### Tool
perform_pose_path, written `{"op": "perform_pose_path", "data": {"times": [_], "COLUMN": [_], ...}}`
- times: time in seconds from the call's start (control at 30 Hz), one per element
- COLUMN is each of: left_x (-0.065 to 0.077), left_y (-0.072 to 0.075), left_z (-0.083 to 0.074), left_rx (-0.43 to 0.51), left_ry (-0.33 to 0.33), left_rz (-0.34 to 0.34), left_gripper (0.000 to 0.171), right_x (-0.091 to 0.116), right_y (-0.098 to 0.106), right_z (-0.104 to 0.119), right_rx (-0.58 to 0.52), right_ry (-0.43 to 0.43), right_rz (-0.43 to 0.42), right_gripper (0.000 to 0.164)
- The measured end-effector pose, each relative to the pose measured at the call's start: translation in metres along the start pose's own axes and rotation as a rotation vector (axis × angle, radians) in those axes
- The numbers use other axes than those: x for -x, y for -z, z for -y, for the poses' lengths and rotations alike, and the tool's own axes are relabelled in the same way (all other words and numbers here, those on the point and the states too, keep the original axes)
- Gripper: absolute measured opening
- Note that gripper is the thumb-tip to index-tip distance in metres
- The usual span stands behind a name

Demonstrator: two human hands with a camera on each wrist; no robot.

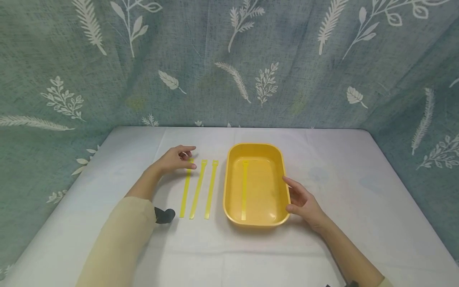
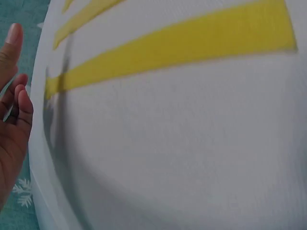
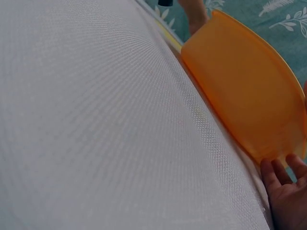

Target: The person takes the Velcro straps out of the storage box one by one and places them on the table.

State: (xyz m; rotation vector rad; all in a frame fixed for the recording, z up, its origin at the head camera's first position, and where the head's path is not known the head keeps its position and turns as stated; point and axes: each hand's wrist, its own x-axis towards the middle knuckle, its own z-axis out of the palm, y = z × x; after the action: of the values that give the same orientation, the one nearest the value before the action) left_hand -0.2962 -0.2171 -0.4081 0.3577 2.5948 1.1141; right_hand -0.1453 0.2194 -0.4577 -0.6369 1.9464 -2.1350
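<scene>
Three flat yellow strips with slotted heads lie side by side on the white table: a left strip (image 1: pixel 185 193), a middle strip (image 1: pixel 198 191) and a right strip (image 1: pixel 211 191). My left hand (image 1: pixel 177 158) is over the head of the left strip, thumb and fingers apart; nothing shows between them. In the left wrist view that strip (image 2: pixel 168 45) lies apart from the hand (image 2: pixel 14 124). Another yellow strip (image 1: pixel 244 191) lies inside the yellow tray (image 1: pixel 267 191). My right hand (image 1: pixel 303 203) rests against the tray's right side, its fingertips (image 3: pixel 268 167) touching the outer wall.
A white cloth (image 1: pixel 358 191) covers the table. Behind it hangs a green curtain (image 1: pixel 201 67) with white leaf prints. A dark wrist device (image 1: pixel 164 215) sticks out from the left sleeve (image 1: pixel 122 231).
</scene>
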Motion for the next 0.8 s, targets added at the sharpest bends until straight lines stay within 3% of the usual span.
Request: {"op": "perform_pose_path", "data": {"times": [0.13, 0.5, 0.8], "left_x": [-0.004, -0.017, -0.025], "left_y": [-0.001, -0.019, -0.022], "left_z": [-0.015, -0.046, -0.077], "left_rx": [0.095, 0.169, 0.183], "left_ry": [0.007, -0.053, -0.138], "left_rz": [0.018, 0.01, 0.135], "left_gripper": [0.077, 0.07, 0.066], "right_x": [0.0, 0.0, -0.001], "right_y": [0.0, -0.001, -0.003], "right_z": [0.0, -0.001, 0.001], "right_rx": [0.005, -0.004, 0.014], "right_ry": [-0.001, 0.011, -0.012], "right_rz": [0.002, 0.008, -0.011], "right_gripper": [0.075, 0.077, 0.076]}}
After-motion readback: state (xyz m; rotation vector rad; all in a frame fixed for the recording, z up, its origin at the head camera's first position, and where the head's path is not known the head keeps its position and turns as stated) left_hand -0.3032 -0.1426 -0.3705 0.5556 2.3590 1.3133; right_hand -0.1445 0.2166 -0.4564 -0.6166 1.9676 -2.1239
